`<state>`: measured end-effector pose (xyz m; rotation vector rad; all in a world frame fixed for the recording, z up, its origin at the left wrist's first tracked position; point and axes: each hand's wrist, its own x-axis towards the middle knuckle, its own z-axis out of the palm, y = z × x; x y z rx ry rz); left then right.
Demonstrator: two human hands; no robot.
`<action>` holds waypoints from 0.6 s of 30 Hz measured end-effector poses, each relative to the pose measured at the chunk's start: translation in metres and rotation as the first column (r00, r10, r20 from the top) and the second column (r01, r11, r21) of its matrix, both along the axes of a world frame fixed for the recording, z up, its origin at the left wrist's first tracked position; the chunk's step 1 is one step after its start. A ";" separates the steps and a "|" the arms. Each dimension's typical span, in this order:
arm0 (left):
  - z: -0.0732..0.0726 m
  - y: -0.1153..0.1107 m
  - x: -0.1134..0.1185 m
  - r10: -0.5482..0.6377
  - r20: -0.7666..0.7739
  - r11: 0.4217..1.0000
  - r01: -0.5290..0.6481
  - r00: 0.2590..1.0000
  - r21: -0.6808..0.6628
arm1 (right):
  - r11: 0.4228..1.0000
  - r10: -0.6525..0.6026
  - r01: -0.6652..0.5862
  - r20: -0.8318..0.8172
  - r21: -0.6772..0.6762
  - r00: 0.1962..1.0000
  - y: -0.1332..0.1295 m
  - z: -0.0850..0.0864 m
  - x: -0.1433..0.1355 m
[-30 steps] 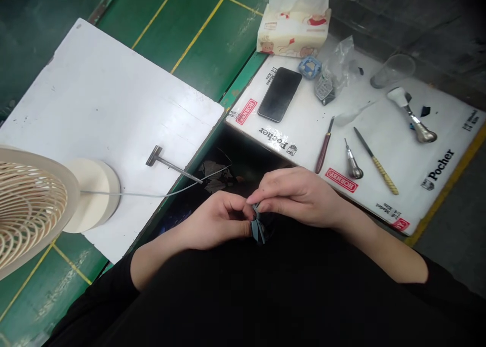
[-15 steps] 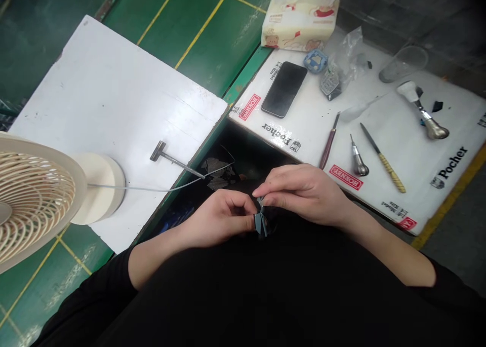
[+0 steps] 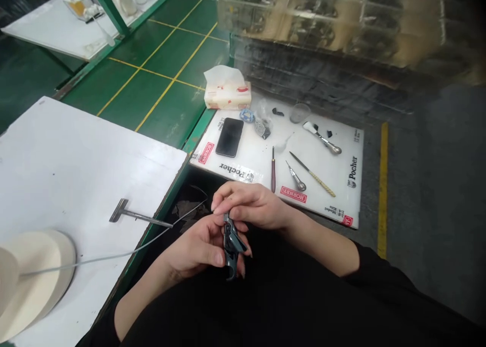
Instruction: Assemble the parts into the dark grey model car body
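Note:
A small dark grey-blue part with a curved lower end lies across the fingers of my left hand, whose thumb presses beside it. My right hand pinches the upper end of the same part between thumb and fingers. Both hands are close together in front of my black top. Beyond them, on the white printed board, lie a dark red-handled tool, a metal-handled awl and a file with a yellow handle.
A phone, a tissue pack, a plastic bag and another metal-handled tool rest on the board. To the left, a metal T-shaped tool, a cable and a fan base are on a white sheet.
The view has shifted, showing plastic trays behind the board. The grey-blue part is now more exposed, and the fingers of my left hand have opened out beneath it.

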<state>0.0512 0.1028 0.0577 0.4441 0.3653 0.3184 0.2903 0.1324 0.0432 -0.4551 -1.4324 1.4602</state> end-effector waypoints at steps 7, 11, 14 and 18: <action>0.021 0.003 -0.005 0.419 -0.422 0.908 -0.355 0.804 0.224 | 0.677 -0.582 0.656 0.788 0.333 0.200 -0.041 -0.021 0.095; 0.028 0.005 -0.015 0.507 -0.434 0.862 -0.446 0.744 0.241 | 0.567 -0.455 0.741 0.887 0.360 -0.083 -0.062 -0.044 0.134; 0.031 0.006 -0.017 0.553 -0.385 0.833 -0.485 0.739 0.264 | 0.604 -0.340 0.732 0.933 0.314 -0.120 -0.069 -0.053 0.144; 0.037 0.007 -0.012 0.574 -0.304 0.817 -0.502 0.761 0.285 | 0.613 -0.312 0.727 0.940 0.309 -0.137 -0.068 -0.042 0.150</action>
